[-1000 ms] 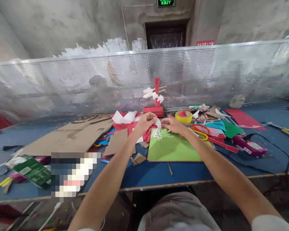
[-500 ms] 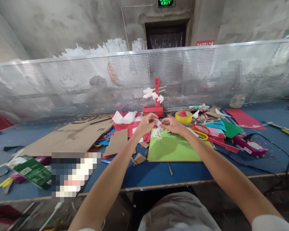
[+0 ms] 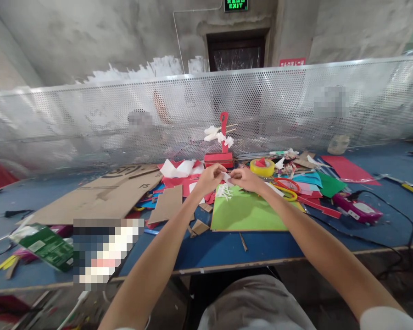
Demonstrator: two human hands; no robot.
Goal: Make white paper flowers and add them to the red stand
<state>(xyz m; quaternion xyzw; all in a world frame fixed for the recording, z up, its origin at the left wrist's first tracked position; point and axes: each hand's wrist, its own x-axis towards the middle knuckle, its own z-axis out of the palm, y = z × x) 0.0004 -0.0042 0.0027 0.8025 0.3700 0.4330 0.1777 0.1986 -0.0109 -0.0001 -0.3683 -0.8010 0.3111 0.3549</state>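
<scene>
Room above green sheet (image 3: 249,216), red stand (image 3: 219,160) blocking far side

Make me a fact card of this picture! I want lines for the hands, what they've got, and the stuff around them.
Left hand: the left hand pinches a small white piece
Right hand: the right hand pinches the same piece from the other side
Below the hands: a lime-green sheet, with a white branching piece at its far left corner
Beyond the hands: a red stand bearing white bits
Right side: a yellow tape roll, a purple corded device
Left side: a big cardboard sheet
</scene>
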